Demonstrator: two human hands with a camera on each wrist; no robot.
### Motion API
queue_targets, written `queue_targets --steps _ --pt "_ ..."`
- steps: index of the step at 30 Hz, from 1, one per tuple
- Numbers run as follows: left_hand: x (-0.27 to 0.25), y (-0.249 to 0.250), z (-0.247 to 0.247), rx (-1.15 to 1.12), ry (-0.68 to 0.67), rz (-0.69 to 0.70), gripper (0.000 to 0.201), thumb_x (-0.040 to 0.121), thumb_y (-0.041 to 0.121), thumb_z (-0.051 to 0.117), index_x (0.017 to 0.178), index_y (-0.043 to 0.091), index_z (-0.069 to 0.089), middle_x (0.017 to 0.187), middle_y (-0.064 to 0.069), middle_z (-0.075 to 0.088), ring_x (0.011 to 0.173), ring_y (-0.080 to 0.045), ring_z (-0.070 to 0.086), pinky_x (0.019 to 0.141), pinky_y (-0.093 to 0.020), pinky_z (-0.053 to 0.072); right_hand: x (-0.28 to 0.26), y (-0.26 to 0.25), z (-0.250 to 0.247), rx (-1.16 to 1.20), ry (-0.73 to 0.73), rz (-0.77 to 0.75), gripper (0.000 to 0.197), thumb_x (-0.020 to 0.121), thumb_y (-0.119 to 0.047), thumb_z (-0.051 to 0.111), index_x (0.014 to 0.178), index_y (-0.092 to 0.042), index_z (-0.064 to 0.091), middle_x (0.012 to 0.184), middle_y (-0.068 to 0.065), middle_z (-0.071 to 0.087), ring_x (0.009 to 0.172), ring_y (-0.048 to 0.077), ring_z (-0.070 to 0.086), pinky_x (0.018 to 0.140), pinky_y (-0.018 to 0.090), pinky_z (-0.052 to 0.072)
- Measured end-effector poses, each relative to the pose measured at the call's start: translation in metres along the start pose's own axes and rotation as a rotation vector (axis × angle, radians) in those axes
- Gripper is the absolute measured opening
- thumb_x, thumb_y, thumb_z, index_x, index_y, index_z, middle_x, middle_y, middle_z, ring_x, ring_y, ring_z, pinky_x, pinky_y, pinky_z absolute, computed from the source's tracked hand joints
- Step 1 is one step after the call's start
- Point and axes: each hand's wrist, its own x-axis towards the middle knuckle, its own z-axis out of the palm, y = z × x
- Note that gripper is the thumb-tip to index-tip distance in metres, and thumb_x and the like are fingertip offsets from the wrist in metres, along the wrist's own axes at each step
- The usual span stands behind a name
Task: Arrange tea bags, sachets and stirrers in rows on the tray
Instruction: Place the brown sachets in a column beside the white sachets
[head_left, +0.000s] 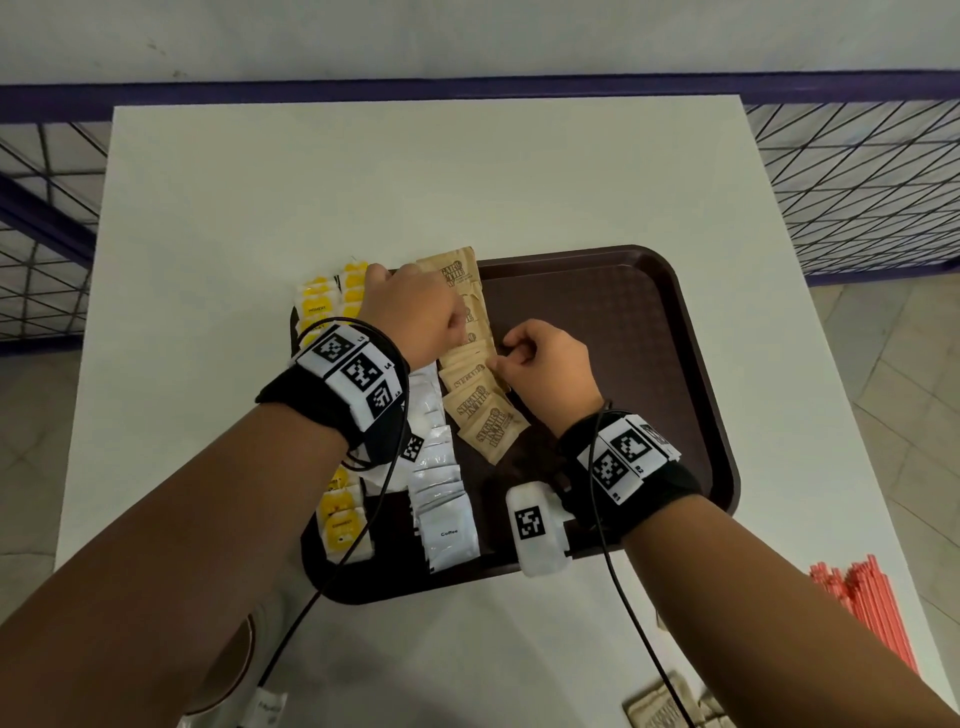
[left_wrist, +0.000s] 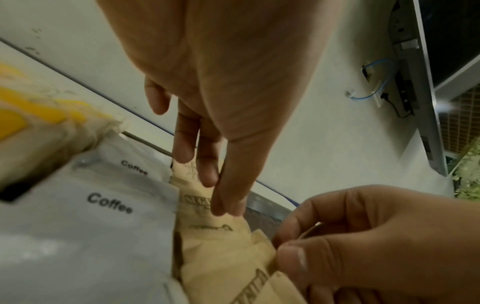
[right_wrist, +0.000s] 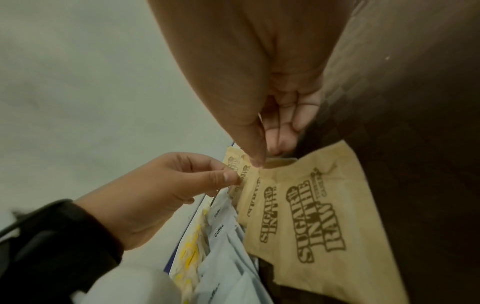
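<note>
A brown tray (head_left: 597, 338) lies on the white table. On its left part run three rows: yellow tea bags (head_left: 343, 519), white coffee sachets (head_left: 447, 519) and overlapping brown sugar sachets (head_left: 478, 400). My left hand (head_left: 460, 332) is over the upper half of the sugar row, thumb and fingers pinching one sachet (right_wrist: 242, 174). Just right of it, my right hand (head_left: 504, 358) pinches the edge of another sugar sachet (right_wrist: 311, 216) between thumb and forefinger. In the left wrist view the left fingertips (left_wrist: 226, 207) touch the sugar row beside the coffee sachets (left_wrist: 103, 205).
A bundle of red stirrers (head_left: 872, 597) lies at the table's right edge. More brown sachets (head_left: 670, 706) sit near the front edge, and a brown round object (head_left: 228, 660) at the front left. The tray's right half is bare. A wire fence stands behind the table.
</note>
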Motion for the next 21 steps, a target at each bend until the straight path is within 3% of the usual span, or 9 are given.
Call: queue_targets --steps 4,11,16,21 --pt "-0.003 0.005 0.004 0.05 -0.096 0.014 0.018 0.08 0.046 0.065 0.081 0.028 0.068 0.087 0.012 0.057 0.101 -0.019 0.047 0.089 -0.043 0.027 -0.01 0.004 0.001 -0.022 -0.017 0.015 0.015 0.078 -0.01 0.069 0.091 -0.007 0.062 0.067 -0.003 0.056 0.059 0.003 0.049 0.059 0.0 0.036" --pt "-0.001 0.009 0.005 0.093 -0.102 0.013 0.014 0.086 0.032 0.059 0.073 0.029 0.061 0.087 0.01 0.057 0.101 -0.021 0.048 0.087 -0.042 0.027 -0.017 0.005 -0.001 -0.045 -0.045 0.004 0.01 0.079 -0.008 0.068 0.087 -0.008 0.064 0.07 0.0 0.06 0.07 0.012 0.057 0.073 0.02 0.047" --pt "-0.001 0.012 0.006 0.166 -0.091 0.052 0.02 0.089 0.027 0.048 0.083 0.024 0.067 0.093 0.006 0.062 0.101 -0.024 0.049 0.088 -0.044 0.028 -0.019 0.006 -0.005 -0.05 -0.07 0.015 0.009 0.078 -0.009 0.069 0.085 -0.009 0.064 0.07 -0.001 0.059 0.066 0.009 0.055 0.068 0.013 0.043" --pt "0.001 0.014 0.004 0.196 -0.088 0.056 0.02 0.088 0.028 0.048 0.085 0.023 0.067 0.094 0.005 0.062 0.101 -0.023 0.048 0.089 -0.044 0.028 -0.019 0.006 -0.006 -0.067 -0.08 0.044 0.007 0.077 -0.009 0.067 0.082 -0.011 0.063 0.064 -0.005 0.055 0.064 0.008 0.053 0.067 0.015 0.042"
